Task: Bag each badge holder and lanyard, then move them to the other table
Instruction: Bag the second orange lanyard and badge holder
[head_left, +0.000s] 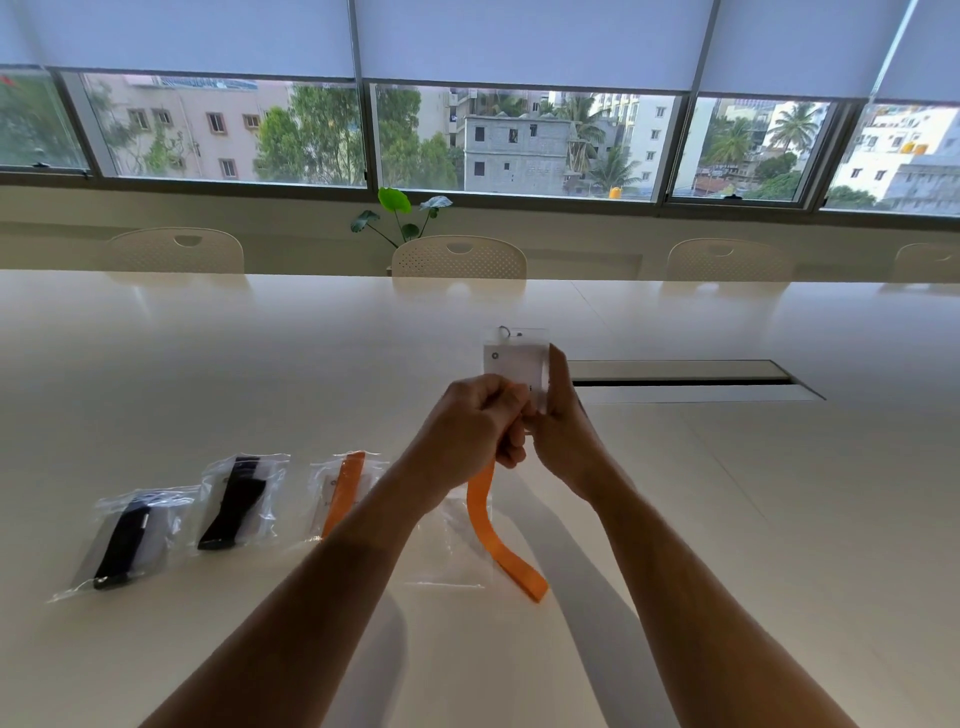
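Progress is judged to be past the halfway mark, as far as can be seen. Three filled bags are laid in a row on the table (208, 364), left of the arms: two with black lanyards (122, 540) (236, 501) and one with an orange lanyard (343, 491). Whether these bags are sealed cannot be told.

A fourth set is being handled above the table. The badge holder (514, 364) is held upright between the two hands, its top with a small ring uppermost. The left hand (467, 421) is curled into a closed grip round the upper end of a loose orange lanyard (498, 535), where it meets the lower edge of the holder. The right hand (563, 410) is pressed along the holder's right side, with fingers wrapped round that edge. From the left hand the lanyard hangs down, and its lower loop is laid on the table.

An empty clear bag (452, 551) is seen flat on the table just beside the hanging lanyard, partly under the left forearm; it is taken to be meant for this set.

What is left, on this reading: the lanyard is to be folded against the holder, the pair slipped into the empty bag, and all four bags carried to the other table, which is not in view. No further unbagged sets are visible.
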